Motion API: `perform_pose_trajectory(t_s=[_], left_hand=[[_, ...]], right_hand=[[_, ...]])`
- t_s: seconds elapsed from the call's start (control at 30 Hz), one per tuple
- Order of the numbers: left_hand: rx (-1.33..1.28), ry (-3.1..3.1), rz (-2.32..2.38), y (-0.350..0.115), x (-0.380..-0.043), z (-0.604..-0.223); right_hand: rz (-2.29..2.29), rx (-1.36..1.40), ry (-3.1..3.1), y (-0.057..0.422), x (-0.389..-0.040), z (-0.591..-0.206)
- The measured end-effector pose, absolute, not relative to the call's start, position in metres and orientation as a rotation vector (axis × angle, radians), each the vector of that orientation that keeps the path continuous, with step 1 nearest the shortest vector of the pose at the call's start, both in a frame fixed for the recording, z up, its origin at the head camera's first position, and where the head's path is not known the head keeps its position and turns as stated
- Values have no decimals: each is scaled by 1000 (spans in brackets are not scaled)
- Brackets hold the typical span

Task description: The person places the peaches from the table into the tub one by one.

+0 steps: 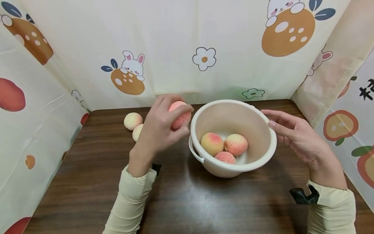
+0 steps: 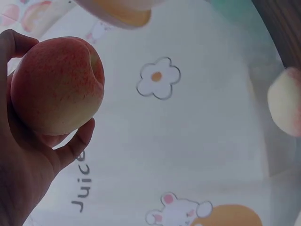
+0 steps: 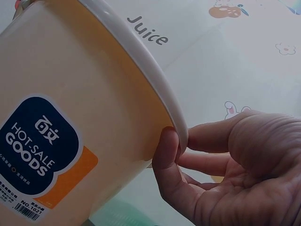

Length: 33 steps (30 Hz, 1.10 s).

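Observation:
My left hand (image 1: 159,125) grips a pink peach (image 1: 179,115), holding it in the air just left of the bucket's rim. In the left wrist view the same peach (image 2: 59,84) sits between thumb and curled fingers. A cream plastic bucket (image 1: 233,105) stands upright on the table, with several peaches showing inside: a yellow-pink peach (image 1: 211,144), a speckled peach (image 1: 236,145) and a pinker peach (image 1: 225,157). On the bucket's right side my right hand (image 1: 301,136) pinches the rim (image 3: 162,89) between thumb and fingers.
Two pale peaches, one peach (image 1: 133,121) behind the other peach (image 1: 138,132), lie on the dark wooden table (image 1: 87,182) left of my left hand. The bucket's handle (image 1: 195,151) hangs at its left side. Printed curtains (image 1: 175,39) enclose the table's back and sides.

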State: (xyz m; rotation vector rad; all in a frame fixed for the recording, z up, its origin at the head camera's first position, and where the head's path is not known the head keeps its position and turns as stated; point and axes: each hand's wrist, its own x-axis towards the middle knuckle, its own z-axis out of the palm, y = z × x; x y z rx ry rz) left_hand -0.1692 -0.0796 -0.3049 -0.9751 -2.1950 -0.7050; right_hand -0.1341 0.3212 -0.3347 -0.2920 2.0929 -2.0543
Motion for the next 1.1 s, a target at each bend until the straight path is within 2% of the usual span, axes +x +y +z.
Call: perform_pose_trajectory(t_s=[0.37, 1.1], left_hand=[[-1132, -2109, -790, -57, -164, -301], [-1455, -2229, -755, -24, -167, -319]], right_hand=[[-2031, -271, 2121, 321, -134, -335], [-2081, -213, 2049, 323, -134, -338]])
